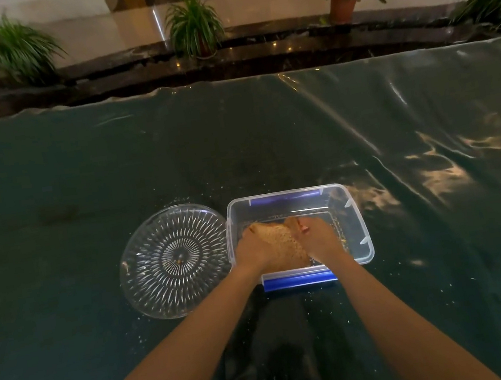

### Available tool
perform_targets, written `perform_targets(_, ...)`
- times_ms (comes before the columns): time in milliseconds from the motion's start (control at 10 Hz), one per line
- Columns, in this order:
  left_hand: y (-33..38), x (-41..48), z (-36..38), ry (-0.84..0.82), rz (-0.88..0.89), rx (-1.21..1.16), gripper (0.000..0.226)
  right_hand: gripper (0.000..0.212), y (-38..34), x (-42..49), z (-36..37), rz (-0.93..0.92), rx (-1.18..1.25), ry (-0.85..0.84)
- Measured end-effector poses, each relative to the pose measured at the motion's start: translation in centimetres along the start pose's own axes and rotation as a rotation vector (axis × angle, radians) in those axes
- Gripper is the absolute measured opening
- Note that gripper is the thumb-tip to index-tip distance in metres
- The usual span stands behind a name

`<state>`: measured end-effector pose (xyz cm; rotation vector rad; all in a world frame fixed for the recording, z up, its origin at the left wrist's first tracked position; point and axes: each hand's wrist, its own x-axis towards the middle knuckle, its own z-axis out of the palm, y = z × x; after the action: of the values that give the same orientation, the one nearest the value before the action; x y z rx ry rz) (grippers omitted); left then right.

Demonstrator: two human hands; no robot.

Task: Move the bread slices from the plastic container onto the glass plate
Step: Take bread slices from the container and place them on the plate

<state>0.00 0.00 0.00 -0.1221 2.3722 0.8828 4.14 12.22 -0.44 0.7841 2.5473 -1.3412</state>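
A clear plastic container [353, 207] with blue clips stands on the table in front of me. Inside it lie brown bread slices [279, 240], stacked together. Both hands reach into the container. My left hand [251, 249] grips the left side of the bread and my right hand [318, 236] grips its right side. A round cut-glass plate [174, 261] sits directly left of the container, touching its wall, with only a crumb at its centre. The bottom of the bread is hidden by my hands.
A dark green plastic sheet [110, 164] covers the table, wrinkled on the right and dotted with crumbs near the plate and container. Beyond the far edge stand several potted plants [193, 24] on a polished floor.
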Motion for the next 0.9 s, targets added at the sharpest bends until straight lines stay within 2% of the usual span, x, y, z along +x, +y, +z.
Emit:
perform_targets(100, -0.1, 0.0, 0.3, 0.024, 0.004, -0.009, 0.053, 0.030, 0.1, 0.0, -0.2, 0.052, 0.115, 0.006)
perform_targets(200, 0.2, -0.5, 0.1, 0.025, -0.011, -0.074, 0.043, 0.036, -0.3, 0.2, -0.3, 0.127, 0.218, -0.028)
perform_targets(400, 0.4, -0.4, -0.8, -0.018, -0.114, -0.314, 0.040, 0.045, -1.2, -0.3, -0.7, 0.102, 0.189, -0.036)
perform_targets(500, 0.3, -0.5, -1.2, -0.012, -0.117, -0.400, 0.042, 0.042, -1.7, -0.8, -1.4, 0.050, 0.250, -0.038)
perform_targets(700, 0.3, -0.5, -2.6, -0.116, -0.053, -0.611, 0.041, 0.011, -4.9, -1.4, -3.2, -0.070, 0.308, -0.058)
perform_targets(800, 0.1, -0.9, -4.0, -0.202, 0.006, -0.748, 0.033, 0.013, -6.5, -1.6, -3.7, -0.107, 0.332, -0.066)
perform_targets(900, -0.6, -1.4, -5.6, -0.174, 0.015, -0.828, 0.052, 0.018, -8.1, -1.4, -3.9, -0.104, 0.401, -0.045)
